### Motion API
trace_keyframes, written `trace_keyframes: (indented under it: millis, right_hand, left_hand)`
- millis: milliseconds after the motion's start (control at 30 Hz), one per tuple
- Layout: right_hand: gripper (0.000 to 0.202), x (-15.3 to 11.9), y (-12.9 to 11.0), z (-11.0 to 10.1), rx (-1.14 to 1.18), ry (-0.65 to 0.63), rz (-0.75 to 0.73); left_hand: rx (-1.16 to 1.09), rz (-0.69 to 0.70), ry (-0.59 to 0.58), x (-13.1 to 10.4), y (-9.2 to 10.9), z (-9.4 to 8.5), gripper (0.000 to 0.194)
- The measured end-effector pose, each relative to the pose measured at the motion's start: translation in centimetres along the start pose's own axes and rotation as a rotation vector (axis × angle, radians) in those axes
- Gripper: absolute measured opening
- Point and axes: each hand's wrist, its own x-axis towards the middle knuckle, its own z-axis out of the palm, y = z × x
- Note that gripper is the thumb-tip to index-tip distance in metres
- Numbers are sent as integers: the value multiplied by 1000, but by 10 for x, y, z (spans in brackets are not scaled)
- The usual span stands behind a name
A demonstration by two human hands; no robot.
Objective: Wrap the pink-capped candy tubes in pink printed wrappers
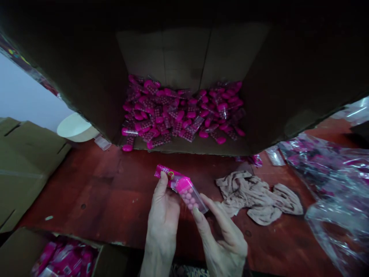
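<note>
Between my hands, above the red table, is a clear candy container point(190, 195) with a bright pink cap and round pink candies inside. A printed pink wrapper point(165, 172) is at its capped end, and I cannot tell how far it covers the container. My left hand point(163, 215) pinches the wrapper with the thumb on top. My right hand point(220, 234) grips the clear lower end between thumb and forefinger. Behind them a large cardboard box point(184, 57) lies open toward me, with many similar pink-capped containers point(178, 115) heaped inside.
A crumpled cloth point(259, 196) lies right of my hands on the table point(115, 184). Clear plastic bags point(331, 184) spread along the right side. At lower left a carton point(106, 259) holds pink packets point(67, 257). A pale bowl point(77, 129) and folded cardboard point(25, 165) are at left.
</note>
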Motion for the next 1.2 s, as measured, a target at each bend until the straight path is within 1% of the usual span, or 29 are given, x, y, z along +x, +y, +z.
trace_keyframes:
  millis: [100,267,367,433,533,600,667,733,800,867,933,967,1033,1133,1200]
  right_hand:
    - [24,1,4,0,13,-16,50]
    - [27,-1,15,1,17,26,133]
    - [29,-2,17,1,32,33,191]
    - [28,-1,17,1,76,-3,263]
    - [24,4,17,-1,238,-103,387]
    - [23,7,18,-2,335,-125,427]
    - [22,9,21,-2,340,-111,415]
    - [23,7,25,-2,252,-93,360]
    - [25,4,28,-1,123,-46,256]
    - [26,0,32,0,26,5,115]
    - [27,-2,34,1,-9,26,-2]
    - [28,-3,35,2,-7,20,-24]
    - [27,-2,36,2,16,-10,25]
    - [27,2,35,2,89,-82,219]
    - [27,3,35,1,142,-115,302]
  left_hand:
    - [46,49,-41,-2,-5,-2,21]
    - [79,111,-128,-9,-10,0,17]
    - [130,158,-154,-9,-14,0,20]
    - [135,179,-151,-7,-16,0,21]
    - [134,207,-174,-3,-18,-2,20]
    - [134,198,-202,-1,-19,-3,24]
    - [135,178,-223,1,-20,-4,27]
    - [144,154,-233,2,-21,-4,27]
    - [164,134,-236,3,-21,-5,24]
    - [193,127,-243,3,-21,-5,22]
    - [229,148,-249,3,-20,-5,19]
    - [247,166,-252,3,-20,-6,18]
    - [275,198,-268,2,-19,-6,16]
    - [283,219,-308,1,-19,-7,17]
    - [297,198,-315,1,-19,-8,18]
